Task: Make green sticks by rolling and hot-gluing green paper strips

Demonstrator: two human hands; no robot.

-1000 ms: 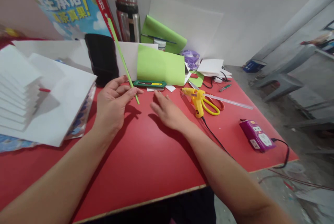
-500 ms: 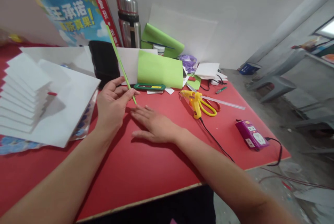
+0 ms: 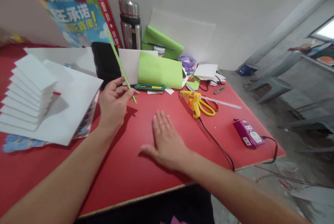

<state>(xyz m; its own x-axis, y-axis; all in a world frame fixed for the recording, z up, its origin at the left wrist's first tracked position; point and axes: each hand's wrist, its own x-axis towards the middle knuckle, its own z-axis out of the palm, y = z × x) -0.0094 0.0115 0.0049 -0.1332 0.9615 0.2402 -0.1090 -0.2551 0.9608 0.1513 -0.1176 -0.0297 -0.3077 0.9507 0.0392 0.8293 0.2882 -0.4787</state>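
Between the thumb and fingers of my left hand [image 3: 114,102] is a thin light-green stick [image 3: 120,66], held tilted, its upper end leaning away to the left. Its exact material is hard to make out. My right hand [image 3: 168,140] lies palm down on the red tabletop [image 3: 125,178], fingers stretched and thumb apart, with nothing in it. Just beyond my left fingers lies a green utility knife [image 3: 150,87], in front of a light-green sheet [image 3: 159,70]. To the right of my right hand rests a yellow glue gun [image 3: 192,101] with a clear glue stick in it.
Scissors [image 3: 208,108] lie beside the glue gun, whose cord crosses the table. A purple power socket [image 3: 249,133] sits near the right edge. Stacked white card pieces [image 3: 28,95] cover the left side. A steel thermos [image 3: 130,23] and a printed bag [image 3: 78,11] stand at the back.
My right hand has moved right and toward me, away from the stick's lower end, and now lies flat with fingers pointing forward. My left hand still holds the stick in much the same place.
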